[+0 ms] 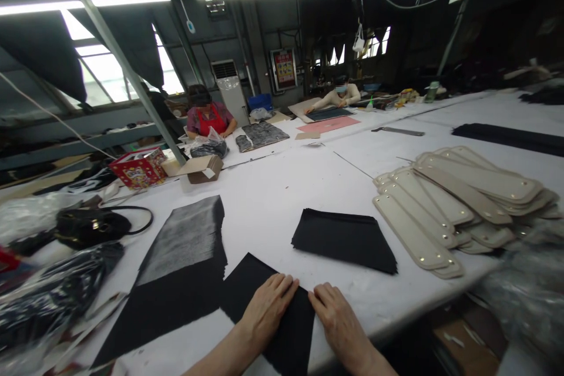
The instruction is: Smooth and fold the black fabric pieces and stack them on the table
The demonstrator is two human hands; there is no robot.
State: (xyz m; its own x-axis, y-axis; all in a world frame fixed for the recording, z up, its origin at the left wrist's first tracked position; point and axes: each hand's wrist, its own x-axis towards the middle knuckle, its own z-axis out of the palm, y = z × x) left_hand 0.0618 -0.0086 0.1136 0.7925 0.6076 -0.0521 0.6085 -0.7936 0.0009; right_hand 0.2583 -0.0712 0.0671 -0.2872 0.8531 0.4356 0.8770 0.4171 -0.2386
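Note:
A black fabric piece point(247, 285) lies at the near table edge beneath my hands. My left hand point(271, 305) rests over it, fingers bent and close together, their tips at its upper right edge. At the right edge of that same piece, my right hand point(337, 320) has its fingers curled and pinches the border; the thumb is mostly hidden. Left of them, a layered stack of black sheets point(180, 299) carries a grey, dusty-looking patch on its upper part. Just beyond my hands sits a neat stack of black pieces point(346, 241).
Cream strap-like pieces with metal studs point(423, 223) are heaped at right. A black handbag point(92, 223) and plastic-wrapped goods point(57, 288) lie at left. Farther back are a cardboard box point(202, 169), a red box point(138, 167), a metal ruler point(400, 131) and two people at the white table point(273, 188).

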